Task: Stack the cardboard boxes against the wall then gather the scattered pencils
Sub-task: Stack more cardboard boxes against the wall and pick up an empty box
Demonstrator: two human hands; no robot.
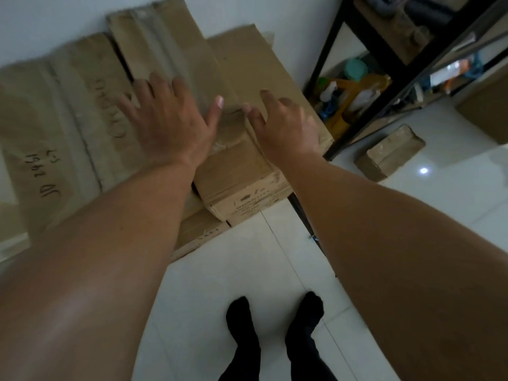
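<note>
Left hand point(170, 125) lies flat, grip spread apart, on the cardboard boxes point(68, 105) at the wall point(41, 20). Right hand point(286, 127), grip apart too, sits over the small box point(242, 174), whose right edge is near the black shelf point(327, 50). Floor point(247, 259) lies open in front.

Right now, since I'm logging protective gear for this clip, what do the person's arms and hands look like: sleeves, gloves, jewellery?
Both forearms are bare, with no sleeves in view. The left hand and right hand wear no gloves, and no watch, bracelet or ring shows.
</note>
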